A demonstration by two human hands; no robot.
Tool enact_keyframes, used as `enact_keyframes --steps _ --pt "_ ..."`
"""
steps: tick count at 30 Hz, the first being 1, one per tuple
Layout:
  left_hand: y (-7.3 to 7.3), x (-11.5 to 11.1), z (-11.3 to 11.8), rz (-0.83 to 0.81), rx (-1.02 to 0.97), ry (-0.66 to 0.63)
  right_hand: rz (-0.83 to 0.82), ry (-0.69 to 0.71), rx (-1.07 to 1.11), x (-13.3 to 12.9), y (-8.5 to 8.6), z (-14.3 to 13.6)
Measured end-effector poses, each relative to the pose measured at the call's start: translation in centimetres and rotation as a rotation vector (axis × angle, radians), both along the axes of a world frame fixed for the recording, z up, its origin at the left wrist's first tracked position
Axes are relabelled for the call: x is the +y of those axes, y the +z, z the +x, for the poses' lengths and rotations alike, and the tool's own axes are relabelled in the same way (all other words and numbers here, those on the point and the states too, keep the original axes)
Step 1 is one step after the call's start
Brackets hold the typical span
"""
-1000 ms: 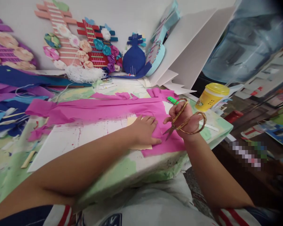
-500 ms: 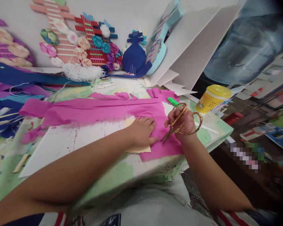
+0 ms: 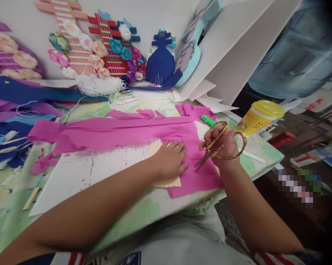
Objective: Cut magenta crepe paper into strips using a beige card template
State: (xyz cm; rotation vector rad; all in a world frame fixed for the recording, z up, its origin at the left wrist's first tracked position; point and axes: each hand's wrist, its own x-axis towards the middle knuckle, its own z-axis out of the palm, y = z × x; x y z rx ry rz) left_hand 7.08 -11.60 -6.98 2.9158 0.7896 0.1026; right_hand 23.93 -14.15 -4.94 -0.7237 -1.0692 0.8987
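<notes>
My left hand (image 3: 170, 162) lies flat, fingers stretched out, on a cream sheet of paper (image 3: 171, 183) and the edge of the pink crepe paper (image 3: 193, 184) beneath it. Gold-handled scissors (image 3: 219, 147) are in my right hand (image 3: 227, 147), their blades pointing down and left above the pink paper. The blades look closed or nearly so. A white board (image 3: 69, 180) lies under the pink paper, with pink stains on it. Just beyond my right hand is a green marker (image 3: 208, 120), partly hidden by the scissors.
A yellow lidded cup (image 3: 261, 116) stands near the table's right edge. Flower-decorated paper instruments (image 3: 107, 51) and a dark blue one (image 3: 160, 64) lean on the wall. White string (image 3: 99, 84) is heaped before them. Blue and purple scraps (image 3: 14, 106) pile at the left; white boards (image 3: 232, 51) lean at right.
The view has shifted a little, so the whole scene sits slightly further right. My left hand stays flat on the paper, and the scissors remain in my right hand in nearly the same pose.
</notes>
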Motion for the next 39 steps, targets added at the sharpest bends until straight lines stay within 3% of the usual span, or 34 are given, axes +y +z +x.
enact_keyframes --steps 9,22,28,33,39 --pt "0.9 0.0 0.4 0.022 0.024 0.011 -0.128 0.08 0.01 0.3 0.5 -0.5" --pt "0.3 0.2 0.5 0.033 -0.004 0.021 -0.164 0.06 -0.028 0.7 0.2 -0.4" --pt "0.3 0.3 0.4 0.023 0.0 0.006 -0.355 0.042 -0.215 1.5 -0.1 -0.2" --pt "0.3 0.4 0.4 0.009 0.01 0.002 -0.329 0.009 -0.405 1.6 -0.3 -0.2" --pt "0.4 0.4 0.5 -0.003 0.021 0.008 -0.315 -0.153 -0.571 1.6 0.8 -1.0"
